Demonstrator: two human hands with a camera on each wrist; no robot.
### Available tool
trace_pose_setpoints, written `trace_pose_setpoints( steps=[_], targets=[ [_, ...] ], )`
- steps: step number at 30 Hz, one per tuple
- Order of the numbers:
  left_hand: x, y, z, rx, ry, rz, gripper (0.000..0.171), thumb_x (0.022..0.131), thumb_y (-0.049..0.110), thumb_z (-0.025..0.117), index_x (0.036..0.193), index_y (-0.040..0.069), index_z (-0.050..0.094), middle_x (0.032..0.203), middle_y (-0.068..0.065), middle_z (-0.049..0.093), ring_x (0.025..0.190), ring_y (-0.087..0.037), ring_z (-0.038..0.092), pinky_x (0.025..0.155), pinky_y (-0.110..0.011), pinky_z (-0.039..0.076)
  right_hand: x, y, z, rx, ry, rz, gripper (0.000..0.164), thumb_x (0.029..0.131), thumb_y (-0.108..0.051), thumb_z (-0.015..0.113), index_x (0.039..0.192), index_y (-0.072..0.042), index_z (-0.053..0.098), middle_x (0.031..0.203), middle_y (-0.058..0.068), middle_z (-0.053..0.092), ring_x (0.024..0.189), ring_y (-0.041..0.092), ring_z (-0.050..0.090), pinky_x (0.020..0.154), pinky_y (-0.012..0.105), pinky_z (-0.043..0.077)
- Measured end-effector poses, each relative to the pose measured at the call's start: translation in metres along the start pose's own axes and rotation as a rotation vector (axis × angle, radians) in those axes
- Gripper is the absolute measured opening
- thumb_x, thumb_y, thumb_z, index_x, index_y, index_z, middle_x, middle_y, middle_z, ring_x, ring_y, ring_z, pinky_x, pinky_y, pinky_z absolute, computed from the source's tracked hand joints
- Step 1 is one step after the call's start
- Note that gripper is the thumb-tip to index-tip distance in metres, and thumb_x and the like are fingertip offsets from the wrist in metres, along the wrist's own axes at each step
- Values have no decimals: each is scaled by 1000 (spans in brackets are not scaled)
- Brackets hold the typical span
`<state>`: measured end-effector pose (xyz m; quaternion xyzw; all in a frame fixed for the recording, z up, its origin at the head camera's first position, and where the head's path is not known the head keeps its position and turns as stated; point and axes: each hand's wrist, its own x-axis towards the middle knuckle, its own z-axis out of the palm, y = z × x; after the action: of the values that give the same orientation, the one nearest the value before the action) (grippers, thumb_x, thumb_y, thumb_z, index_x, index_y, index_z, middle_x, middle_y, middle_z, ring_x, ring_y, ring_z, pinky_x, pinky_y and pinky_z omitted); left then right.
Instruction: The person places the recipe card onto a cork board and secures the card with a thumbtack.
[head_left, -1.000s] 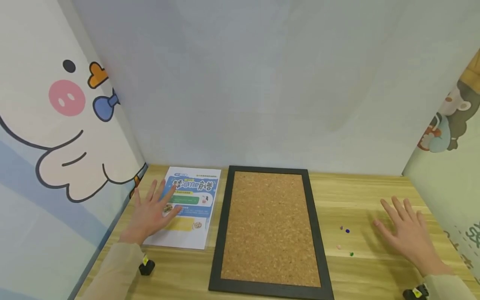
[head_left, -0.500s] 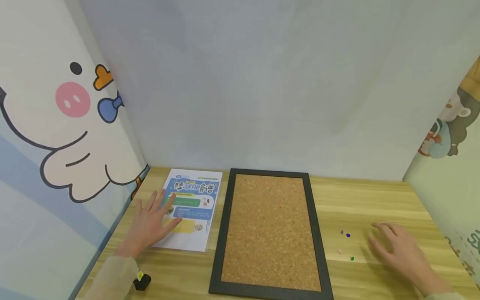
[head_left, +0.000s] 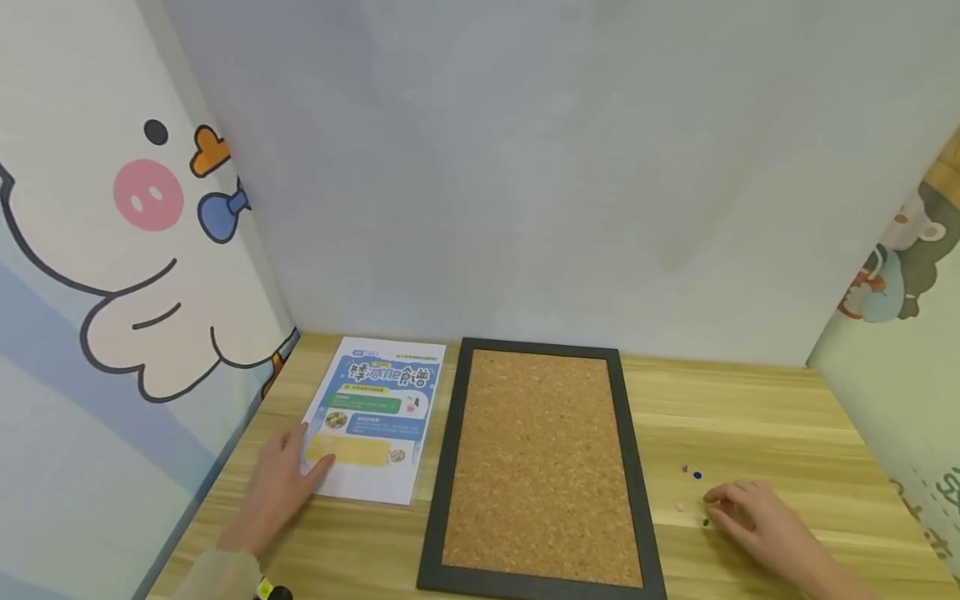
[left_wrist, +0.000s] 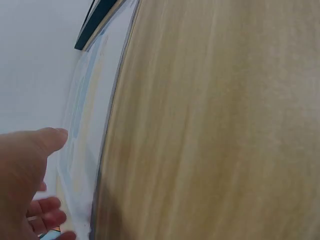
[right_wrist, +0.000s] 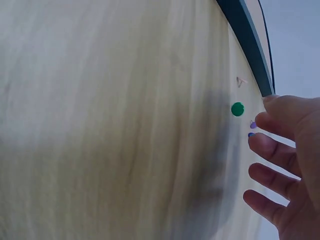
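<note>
At the lower left edge of a printed sheet (head_left: 375,487), my left hand (head_left: 272,490) has its thumb over the paper and its fingers loosely bent. Whether it touches the sheet I cannot tell. My right hand (head_left: 761,531) hovers low over the table beside small push pins, fingers bent, thumb and index finger apart with nothing visible between them. The green push pin (right_wrist: 237,109) lies closest to its fingertips in the head view. Around it are a pink push pin (right_wrist: 241,81), a purple push pin (head_left: 685,468) and a blue push pin (head_left: 697,475).
Between the hands a cork board (head_left: 540,467) with a black frame lies flat on the wooden table (head_left: 738,400). A grey wall (head_left: 480,208) closes off the back. Cartoon-printed panels stand at the left (head_left: 67,208) and right (head_left: 892,367).
My right hand has moved left and nearer to the push pins, its spread fingers bending. The left hand has drawn back from over the sheet to its lower left edge.
</note>
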<state>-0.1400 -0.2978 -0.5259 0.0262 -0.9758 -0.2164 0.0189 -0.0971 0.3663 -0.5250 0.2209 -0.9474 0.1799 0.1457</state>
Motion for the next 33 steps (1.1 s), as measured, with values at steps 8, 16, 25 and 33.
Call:
trace_pose_setpoints(
  steps=[8, 16, 25, 33],
  targets=[
    [-10, -7, -3, -6, -40, -202, 88, 97, 48, 69, 148, -16, 37, 135, -42, 41, 119, -52, 44, 101, -65, 40, -3, -7, 3, 24, -43, 27, 25, 80, -8, 87, 94, -22, 74, 91, -22, 65, 87, 0, 55, 75, 31, 53],
    [-12, -10, -5, 39, -26, -206, 82, 95, 49, 70, 132, -21, 45, 120, -41, 46, 104, -49, 47, 88, -60, 44, -3, -8, 4, 22, -49, 23, 27, 79, -8, 88, 91, -26, 72, 91, -25, 62, 87, 0, 55, 75, 31, 52],
    [-11, -18, -8, -3, -48, -227, 62, 94, 44, 75, 99, -12, 50, 95, -27, 47, 88, -38, 46, 79, -51, 42, -3, -8, 6, 26, -43, 7, 29, 78, -7, 88, 89, -29, 71, 90, -29, 60, 85, -1, 53, 73, 30, 51],
    [-6, -21, -14, -127, -86, -260, 61, 94, 37, 76, 107, -13, 44, 94, -27, 51, 85, -37, 51, 78, -48, 46, -5, -8, 5, 22, -33, 8, 31, 77, -6, 89, 88, -28, 71, 89, -26, 62, 85, -1, 53, 72, 30, 51]
  ],
)
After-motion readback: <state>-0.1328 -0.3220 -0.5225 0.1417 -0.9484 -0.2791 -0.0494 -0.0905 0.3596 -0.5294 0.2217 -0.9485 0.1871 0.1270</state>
